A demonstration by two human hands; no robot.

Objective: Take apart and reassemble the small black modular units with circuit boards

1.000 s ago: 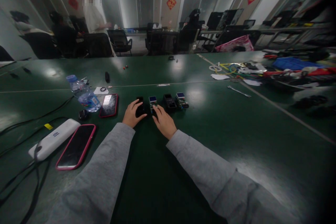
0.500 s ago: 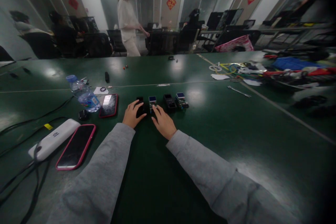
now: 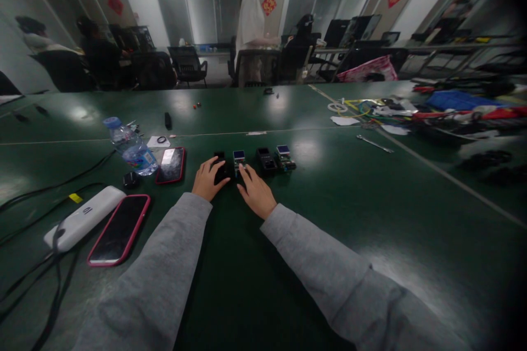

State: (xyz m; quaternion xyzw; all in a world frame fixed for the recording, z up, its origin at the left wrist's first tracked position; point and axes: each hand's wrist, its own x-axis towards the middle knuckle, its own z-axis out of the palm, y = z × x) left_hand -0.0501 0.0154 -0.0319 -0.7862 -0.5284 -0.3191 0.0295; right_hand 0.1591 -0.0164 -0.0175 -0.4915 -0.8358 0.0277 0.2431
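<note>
Several small electronic modules lie in a row on the green table [image 3: 313,214]. My left hand [image 3: 207,179] rests by the leftmost black module [image 3: 220,167], its fingers curled around the module's near side. My right hand [image 3: 256,193] lies flat with fingers stretched toward the second module with a blue screen [image 3: 239,157], fingertips touching its near end. Further right sit a black module [image 3: 266,159] and another blue-screened module [image 3: 284,157], untouched. Both arms wear grey sleeves.
A water bottle [image 3: 132,146], a red-cased phone [image 3: 170,165], a pink-cased phone [image 3: 119,228] and a white power bank [image 3: 84,217] with cables lie at left. Tools and clutter [image 3: 436,107] cover the right far side. A person [image 3: 251,22] stands beyond the table among chairs.
My hands have barely moved. The standing person in the background has walked from the left to the right behind the table.
</note>
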